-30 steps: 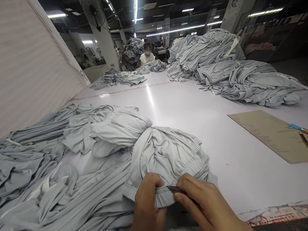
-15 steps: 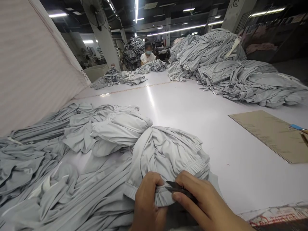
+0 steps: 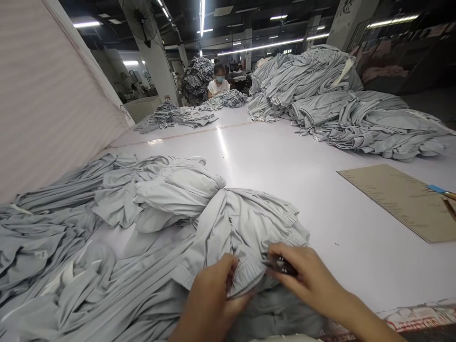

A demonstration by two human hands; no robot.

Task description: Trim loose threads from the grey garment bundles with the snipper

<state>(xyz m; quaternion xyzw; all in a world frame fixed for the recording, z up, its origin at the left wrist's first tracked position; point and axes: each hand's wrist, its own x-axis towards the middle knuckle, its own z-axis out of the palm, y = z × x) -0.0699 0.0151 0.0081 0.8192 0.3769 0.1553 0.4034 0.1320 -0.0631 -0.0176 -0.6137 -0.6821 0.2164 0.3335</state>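
Note:
Light grey trousers or shorts (image 3: 249, 218) with gathered elastic edges lie bunched in front of me. My left hand (image 3: 215, 289) is closed on the elastic edge of this garment, thumb on top. In my right hand (image 3: 302, 273) are dark thread snips (image 3: 283, 265), blurred by motion, their tips beside the right end of the gathered edge. Whether the blades touch the cloth I cannot tell. Another pale grey gathered garment part (image 3: 178, 190) rests just behind, to the left.
Loose grey garments (image 3: 117, 285) cover the table's left side. Large grey garment piles (image 3: 320, 95) stand at the back right. A brown cardboard sheet (image 3: 395, 202) and a blue-tipped tool (image 3: 436, 188) lie at right. A masked person (image 3: 218, 84) sits at the far end.
My right hand and the snips have moved up and a little right. My left hand has turned the elastic edge and shifted slightly left.

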